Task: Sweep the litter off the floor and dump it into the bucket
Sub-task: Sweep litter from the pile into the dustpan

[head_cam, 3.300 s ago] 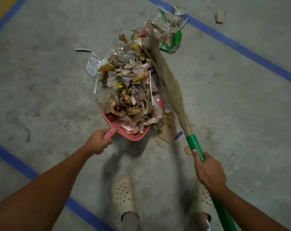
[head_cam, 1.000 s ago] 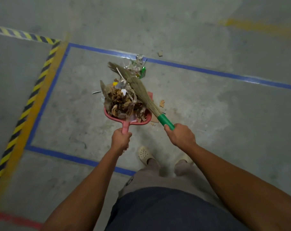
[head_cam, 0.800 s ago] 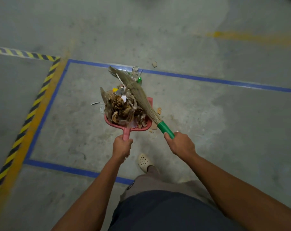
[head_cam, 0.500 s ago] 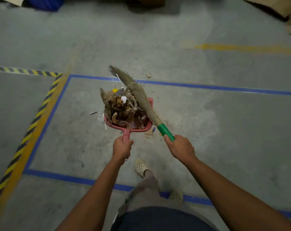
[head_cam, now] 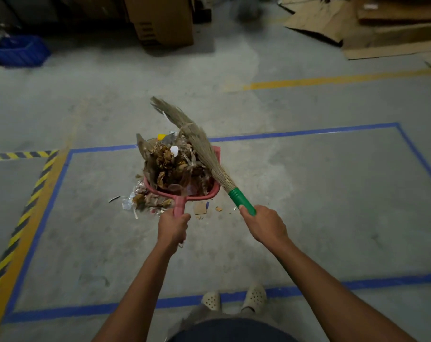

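1. The left hand (head_cam: pixel 173 228) has its fingers curled tightly round the handle of a red dustpan (head_cam: pixel 202 196), holding the pan out in front of the person.
2. The right hand (head_cam: pixel 264 224) grips the green handle of a broom (head_cam: pixel 241 202), fingers wrapped round it with the thumb lying along the top.
3. The main heap of litter (head_cam: pixel 175 166), made up of brown scraps, crumpled plastic and bits of paper, sits piled high in the dustpan, rising well above its rim.
4. The broom's straw bristles (head_cam: pixel 197 141) lie across the right side of that heap, touching it, and their tip reaches past the pan's far edge, pointing up and to the left.
5. A smaller patch of floor litter (head_cam: pixel 145 201) lies on the concrete just beside and partly under the pan's left rear corner.
6. A few cardboard bits (head_cam: pixel 200 208) lie on the floor between the two hands.
7. The pan appears raised off the floor, though this cannot be told for sure.
8. All this sits inside a rectangle of blue tape (head_cam: pixel 296 131); a yellow-and-black hazard stripe (head_cam: pixel 31 198) runs along the left.
9. Two pale perforated clogs (head_cam: pixel 255 296) stand on the rectangle's near edge.
10. Far off are a blue crate (head_cam: pixel 19 51), a cardboard box (head_cam: pixel 162 21) and flattened cardboard sheets (head_cam: pixel 382 28).
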Available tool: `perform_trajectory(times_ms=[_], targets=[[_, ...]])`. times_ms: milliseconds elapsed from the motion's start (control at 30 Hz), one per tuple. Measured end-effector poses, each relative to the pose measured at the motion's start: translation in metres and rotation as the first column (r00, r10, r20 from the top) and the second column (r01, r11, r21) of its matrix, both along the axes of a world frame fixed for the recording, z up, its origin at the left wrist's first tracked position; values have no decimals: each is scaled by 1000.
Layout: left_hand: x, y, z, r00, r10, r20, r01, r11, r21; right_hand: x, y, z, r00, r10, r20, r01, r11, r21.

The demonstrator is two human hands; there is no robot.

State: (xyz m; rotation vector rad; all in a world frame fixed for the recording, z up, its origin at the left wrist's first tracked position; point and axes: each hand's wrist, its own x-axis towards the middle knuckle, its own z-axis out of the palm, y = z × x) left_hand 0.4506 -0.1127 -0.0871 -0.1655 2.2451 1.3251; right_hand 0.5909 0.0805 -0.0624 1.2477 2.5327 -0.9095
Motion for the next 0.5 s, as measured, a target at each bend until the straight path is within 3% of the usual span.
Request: perform_trajectory(times_ms=[500], targets=[[-4,49,28,920,-387,-67,387,922,-8,63,-17,17,932,-358,-50,358,934,-2]])
